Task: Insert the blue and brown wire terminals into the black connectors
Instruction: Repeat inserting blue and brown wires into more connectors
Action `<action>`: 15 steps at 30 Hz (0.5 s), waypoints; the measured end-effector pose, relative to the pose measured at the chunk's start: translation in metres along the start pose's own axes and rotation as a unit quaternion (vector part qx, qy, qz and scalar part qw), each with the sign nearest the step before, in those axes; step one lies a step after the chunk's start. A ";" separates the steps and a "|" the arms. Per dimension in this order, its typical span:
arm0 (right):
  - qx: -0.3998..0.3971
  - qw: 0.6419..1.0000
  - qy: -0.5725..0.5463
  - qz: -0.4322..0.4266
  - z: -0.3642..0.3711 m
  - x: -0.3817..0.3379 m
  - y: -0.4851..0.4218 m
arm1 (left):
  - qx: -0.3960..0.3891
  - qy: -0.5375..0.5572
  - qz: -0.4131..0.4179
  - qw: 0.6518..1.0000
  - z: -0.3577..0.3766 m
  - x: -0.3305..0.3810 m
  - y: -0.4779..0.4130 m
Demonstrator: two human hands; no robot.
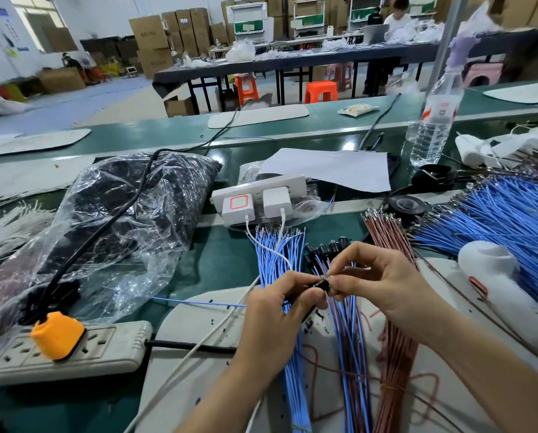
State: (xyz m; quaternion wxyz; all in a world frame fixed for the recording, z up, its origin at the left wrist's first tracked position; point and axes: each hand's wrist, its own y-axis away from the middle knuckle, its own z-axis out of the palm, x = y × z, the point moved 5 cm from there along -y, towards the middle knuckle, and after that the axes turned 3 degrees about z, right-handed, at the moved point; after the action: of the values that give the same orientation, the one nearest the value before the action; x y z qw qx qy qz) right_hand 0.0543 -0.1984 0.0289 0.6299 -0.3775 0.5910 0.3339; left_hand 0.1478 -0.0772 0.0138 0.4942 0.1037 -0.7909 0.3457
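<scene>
My left hand [280, 307] grips a small black connector [321, 283] between thumb and fingers. My right hand [377, 276] pinches a wire terminal right at the connector's end; its colour is hidden by the fingertips. Behind the hands lies a cluster of black connectors [324, 246] with blue and brown wires running out of them. A bundle of loose blue wires [277, 254] lies to the left and a bundle of brown wires [386, 239] to the right. A large heap of blue wires [505, 214] fills the right side.
A power strip [74, 354] with an orange plug [58, 334] lies at the front left. A clear plastic bag [130, 220] of dark parts sits behind it. A white socket block with chargers [261, 198], a black tape roll [407, 206], a water bottle [436, 120] and a white tool [496, 276] surround the work mat.
</scene>
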 end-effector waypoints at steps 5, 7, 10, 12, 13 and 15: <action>-0.003 1.000 -0.020 0.023 -0.001 0.004 -0.001 | -0.012 0.005 -0.003 1.000 0.001 -0.001 0.000; -0.006 0.998 -0.054 0.042 -0.001 0.008 -0.002 | -0.012 0.007 -0.005 1.000 0.002 0.000 0.001; -0.021 0.995 -0.082 0.051 -0.001 0.010 -0.002 | 0.000 0.013 -0.006 1.000 0.000 0.000 0.001; -0.037 0.995 -0.075 0.046 0.000 0.010 -0.002 | 0.008 0.031 -0.010 0.999 0.000 -0.001 0.000; -0.042 0.995 -0.074 0.044 0.001 0.010 -0.003 | 0.010 0.038 -0.012 0.999 0.000 -0.001 0.000; -0.040 0.994 -0.086 0.049 0.001 0.011 -0.004 | 0.011 0.043 -0.013 0.999 0.000 -0.002 0.001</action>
State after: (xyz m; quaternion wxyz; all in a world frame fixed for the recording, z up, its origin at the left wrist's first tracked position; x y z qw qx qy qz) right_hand 0.0588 -0.1997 0.0181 0.6458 -0.3429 0.5381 0.4192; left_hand 0.1482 -0.0770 0.0115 0.5309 0.1043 -0.7637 0.3521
